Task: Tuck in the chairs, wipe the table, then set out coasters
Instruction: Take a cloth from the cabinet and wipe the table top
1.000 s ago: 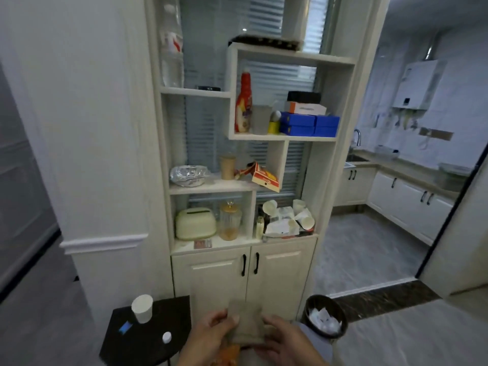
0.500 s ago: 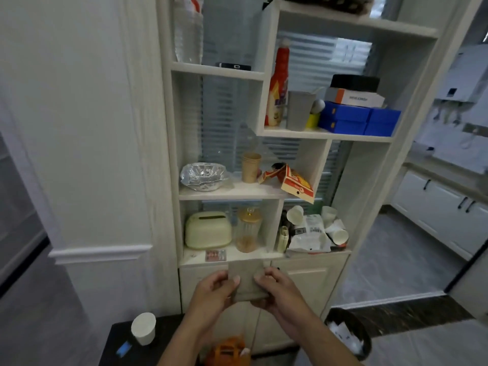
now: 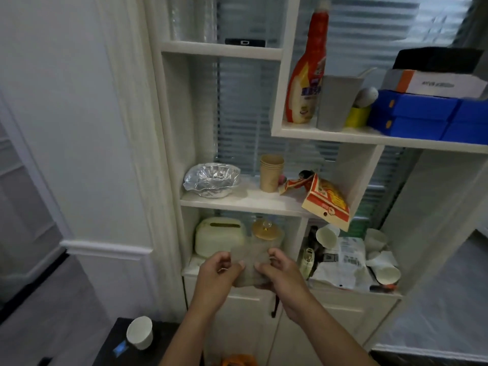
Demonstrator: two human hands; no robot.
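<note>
Both of my hands hold one folded grey-brown cloth (image 3: pixel 249 262) in front of the lowest open shelf of a white shelving unit (image 3: pixel 237 204). My left hand (image 3: pixel 217 277) grips its left edge and my right hand (image 3: pixel 281 273) grips its right edge. The cloth is blurred and partly covers a glass jar with a gold lid (image 3: pixel 266 229). No coasters, chairs or dining table show in this view.
A cream tissue box (image 3: pixel 219 235), foil bowl (image 3: pixel 211 179), stacked paper cups (image 3: pixel 271 172) and a red carton (image 3: pixel 326 200) fill the shelves. Loose paper cups and a bag (image 3: pixel 343 262) crowd the lower right shelf. A black side table (image 3: pixel 105 347) carries a white cup (image 3: pixel 139 336) below left.
I have stepped closer to the shelves, and both hands have lifted the cloth from waist height up to the lowest open shelf.
</note>
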